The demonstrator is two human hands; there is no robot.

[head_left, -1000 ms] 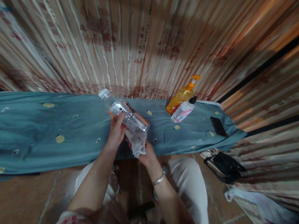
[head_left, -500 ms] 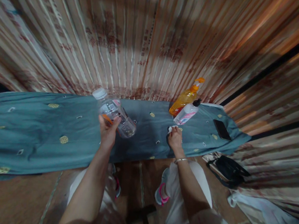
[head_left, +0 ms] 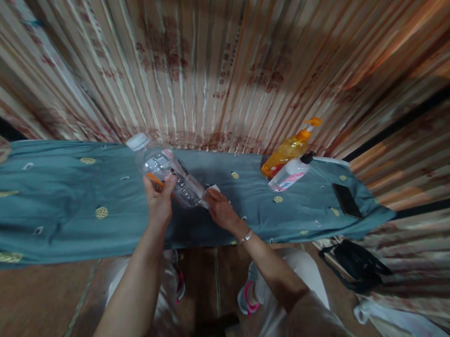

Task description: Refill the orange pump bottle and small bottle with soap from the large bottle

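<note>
My left hand is wrapped round a large clear plastic bottle with a white cap and a label. The bottle leans over to the left, its cap end up and its base toward my right hand. My right hand is closed on a small piece of white tissue or cloth, at the bottle's base. Its fingers are partly hidden, and I cannot tell whether the white piece presses on the bottle.
On the teal patterned cloth over the table stand an orange pump bottle and a clear bottle with a black top. A dark phone lies at the right end. A black bag rests below, and a curtain hangs behind.
My right hand has moved left from in front of the pump bottles to the base of the plastic bottle, carrying the white piece. The bottle in my left hand has tilted further left.
</note>
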